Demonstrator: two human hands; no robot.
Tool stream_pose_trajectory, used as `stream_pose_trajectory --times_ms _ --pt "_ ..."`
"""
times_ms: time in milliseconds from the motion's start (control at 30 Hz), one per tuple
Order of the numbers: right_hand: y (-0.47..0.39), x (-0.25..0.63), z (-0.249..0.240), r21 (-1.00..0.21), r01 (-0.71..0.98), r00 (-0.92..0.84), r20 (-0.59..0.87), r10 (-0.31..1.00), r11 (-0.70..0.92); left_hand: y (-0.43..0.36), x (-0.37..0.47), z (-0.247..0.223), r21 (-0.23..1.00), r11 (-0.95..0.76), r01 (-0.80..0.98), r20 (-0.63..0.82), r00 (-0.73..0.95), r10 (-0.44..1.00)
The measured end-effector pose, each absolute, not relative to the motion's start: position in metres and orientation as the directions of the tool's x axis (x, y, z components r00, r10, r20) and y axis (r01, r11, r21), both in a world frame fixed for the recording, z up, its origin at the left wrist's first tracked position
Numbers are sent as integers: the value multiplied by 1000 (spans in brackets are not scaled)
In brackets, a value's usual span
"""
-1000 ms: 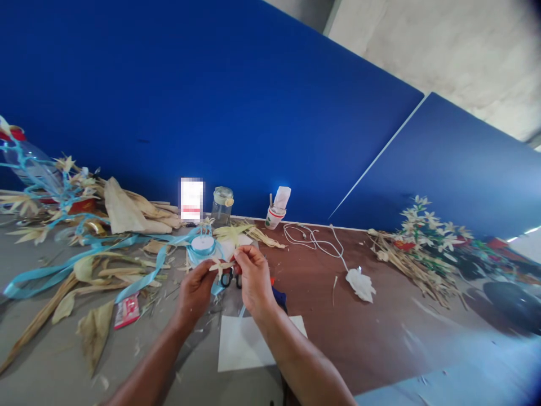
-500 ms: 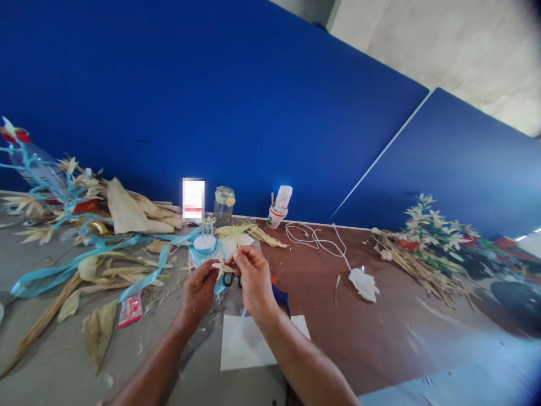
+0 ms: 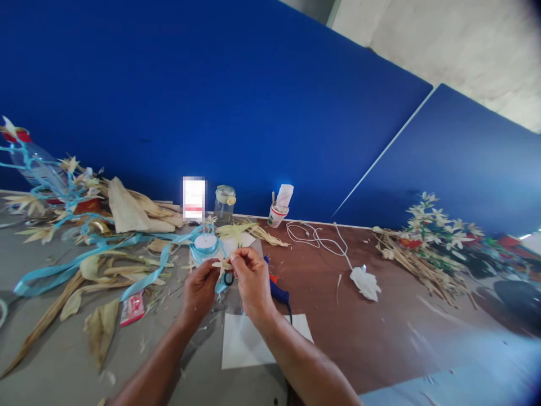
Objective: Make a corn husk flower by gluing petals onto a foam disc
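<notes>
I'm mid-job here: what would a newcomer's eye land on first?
Probably the large blue panel filling the background behind the table. Then, near the center, the pale star-shaped piece pinched between the fingertips of the left hand and right hand. After that, the light-blue ribbon looping across the table's left side, and the white flowers at the far right.

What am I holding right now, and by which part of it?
A small, pale, star-shaped piece: your left hand pinches it by one pointed end. Your right hand is at its opposite side, but whether it grips there is unclear.
</notes>
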State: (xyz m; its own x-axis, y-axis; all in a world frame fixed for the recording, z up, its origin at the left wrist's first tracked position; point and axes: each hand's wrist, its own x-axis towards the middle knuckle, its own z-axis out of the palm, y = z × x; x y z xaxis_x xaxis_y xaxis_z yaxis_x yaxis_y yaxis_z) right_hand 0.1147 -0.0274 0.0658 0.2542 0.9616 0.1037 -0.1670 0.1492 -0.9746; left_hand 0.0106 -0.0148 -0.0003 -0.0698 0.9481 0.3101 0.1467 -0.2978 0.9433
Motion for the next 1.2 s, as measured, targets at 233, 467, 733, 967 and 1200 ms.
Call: stream_pose_trajectory --times_ms 233,467,733,967,1200 --pt "-31 116 62 -973 -14 230 220 948 229 -13 11 -5 946 -297 133 308 -77 948" --pt "-34 117 66 -965 58 200 262 944 256 -15 11 1 943 -285 171 301 -76 950" --pt "-35 121 67 -950 111 152 305 940 290 -12 11 -4 938 -332 98 337 -33 941" --pt "-33 123 66 -956 115 145 284 948 269 -13 10 0 932 -348 98 349 -2 937" --pt "-31 124 66 -973 14 96 231 968 231 -16 11 6 939 -339 58 340 5 941"
